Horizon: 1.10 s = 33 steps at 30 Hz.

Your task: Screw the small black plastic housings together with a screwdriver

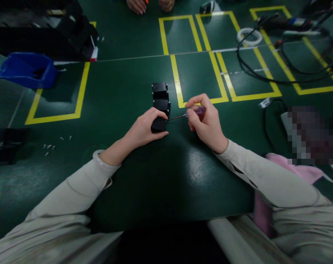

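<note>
My left hand [147,128] grips a small black block [158,125] between thumb and fingers, on the green table. In my right hand [206,123] is a screwdriver [198,111] with a purple see-through handle, its thin shaft pointing left. The tip meets the right side of the block near my left fingers; whether it sits on a screw is too small to tell. Just beyond, two more black blocks [160,89] stand in a row, with small shiny screws at their side edges.
Several loose screws [49,146] lie at the left, near dark parts [11,141]. A blue bin [27,69] stands far left beside black racks [73,33]. Cables [246,66] and a white ring [249,37] are far right. Another person's hands [137,5] show across the table.
</note>
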Motion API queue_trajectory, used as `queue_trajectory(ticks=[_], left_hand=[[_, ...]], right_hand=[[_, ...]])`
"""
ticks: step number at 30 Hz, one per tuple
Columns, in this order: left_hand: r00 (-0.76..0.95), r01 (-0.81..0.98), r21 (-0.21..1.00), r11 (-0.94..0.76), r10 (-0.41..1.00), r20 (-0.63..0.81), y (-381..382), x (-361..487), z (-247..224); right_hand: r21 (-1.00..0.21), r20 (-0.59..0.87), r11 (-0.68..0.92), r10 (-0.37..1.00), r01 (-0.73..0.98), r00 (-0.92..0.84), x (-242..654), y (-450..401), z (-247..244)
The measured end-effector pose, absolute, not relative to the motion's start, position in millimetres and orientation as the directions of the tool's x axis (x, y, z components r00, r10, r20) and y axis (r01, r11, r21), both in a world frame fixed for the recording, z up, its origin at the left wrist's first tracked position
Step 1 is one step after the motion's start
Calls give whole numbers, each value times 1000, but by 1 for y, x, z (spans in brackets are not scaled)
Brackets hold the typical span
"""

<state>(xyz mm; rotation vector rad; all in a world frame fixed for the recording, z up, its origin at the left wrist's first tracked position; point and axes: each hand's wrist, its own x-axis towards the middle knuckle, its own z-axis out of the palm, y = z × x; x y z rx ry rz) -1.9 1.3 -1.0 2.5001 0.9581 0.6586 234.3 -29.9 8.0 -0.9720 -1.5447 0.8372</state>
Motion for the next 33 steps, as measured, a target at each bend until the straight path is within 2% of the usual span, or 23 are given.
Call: queue_trajectory(ticks=[33], left_hand=[[657,530,509,-678,708,260,0,-2,1]], right_hand=[[-912,374,380,925,153,-65,232,-32,12]])
